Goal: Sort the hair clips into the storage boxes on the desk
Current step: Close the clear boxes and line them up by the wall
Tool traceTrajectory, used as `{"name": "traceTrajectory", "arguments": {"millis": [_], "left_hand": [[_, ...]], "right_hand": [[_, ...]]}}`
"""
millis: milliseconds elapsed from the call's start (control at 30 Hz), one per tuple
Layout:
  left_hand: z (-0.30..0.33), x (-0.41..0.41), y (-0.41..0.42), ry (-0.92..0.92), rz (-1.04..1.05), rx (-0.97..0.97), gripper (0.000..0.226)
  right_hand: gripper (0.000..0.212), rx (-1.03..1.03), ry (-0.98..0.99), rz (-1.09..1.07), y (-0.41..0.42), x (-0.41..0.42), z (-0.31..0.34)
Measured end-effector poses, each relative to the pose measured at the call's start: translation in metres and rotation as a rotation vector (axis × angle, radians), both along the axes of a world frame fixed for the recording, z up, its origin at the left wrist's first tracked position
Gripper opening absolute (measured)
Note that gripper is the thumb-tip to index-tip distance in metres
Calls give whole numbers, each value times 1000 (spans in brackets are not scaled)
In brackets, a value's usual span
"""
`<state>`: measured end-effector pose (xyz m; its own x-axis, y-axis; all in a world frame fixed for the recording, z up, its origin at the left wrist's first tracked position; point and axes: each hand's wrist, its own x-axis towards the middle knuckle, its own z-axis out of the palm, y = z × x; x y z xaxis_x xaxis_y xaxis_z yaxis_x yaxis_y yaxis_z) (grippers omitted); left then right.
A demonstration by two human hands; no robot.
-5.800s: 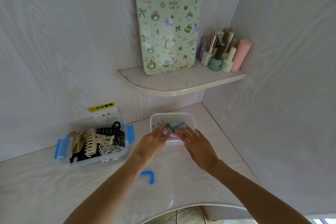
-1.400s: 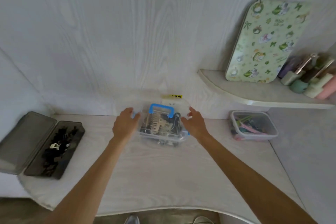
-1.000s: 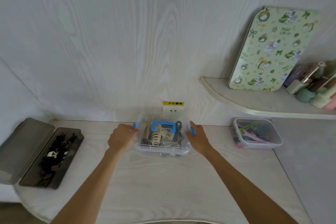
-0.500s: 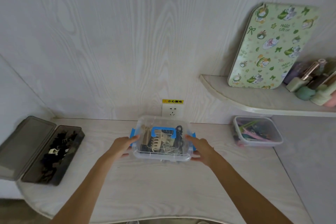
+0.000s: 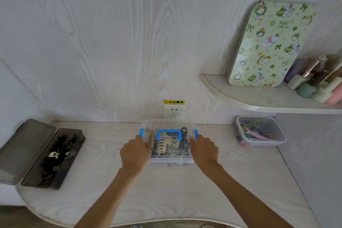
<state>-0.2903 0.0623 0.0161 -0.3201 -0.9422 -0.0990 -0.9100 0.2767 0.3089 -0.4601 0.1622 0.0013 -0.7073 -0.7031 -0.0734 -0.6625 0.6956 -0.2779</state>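
A clear storage box with blue latches and a blue handle stands mid-desk below the wall socket, its lid on. Beige and black claw clips show through it. My left hand presses on its left side at the blue latch. My right hand presses on its right side at the other latch. A smaller clear box with pink and green clips sits at the right. An open grey case of small black clips lies at the left, lid folded out.
A corner shelf at the upper right carries a green patterned board and several cosmetic bottles. A wall socket with a yellow label is behind the middle box. The desk's curved front edge runs along the bottom.
The lid went onto the middle box and the box came down flat on the desk. Both hands moved from its upper edges down to the side latches.
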Motion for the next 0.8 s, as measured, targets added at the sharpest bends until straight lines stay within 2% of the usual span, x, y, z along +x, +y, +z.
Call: {"name": "traceTrajectory", "arguments": {"millis": [133,233,300,367,467,533,700,800], "left_hand": [[0,-21,16,-6,-108,87,28],[-2,-53,30,120,-203,219,60],[-6,-80,49,206,-268,314,84],[-9,-104,66,219,-294,341,97],[-10,-130,82,259,-281,329,100],[-9,-142,83,276,-263,314,102],[-10,-157,68,264,-267,294,100],[-13,-155,70,251,-268,288,105]], "right_hand": [[40,-27,-97,-45,7,-26,-1],[59,-76,-366,-200,23,-63,1],[69,-180,-445,-329,40,-84,4],[73,-289,-519,-492,60,-95,6],[64,-402,-905,-700,88,-101,10],[46,-451,-1130,-684,95,-103,14],[39,-507,-1142,-625,88,-108,18],[38,-472,-1119,-604,89,-108,17]]}}
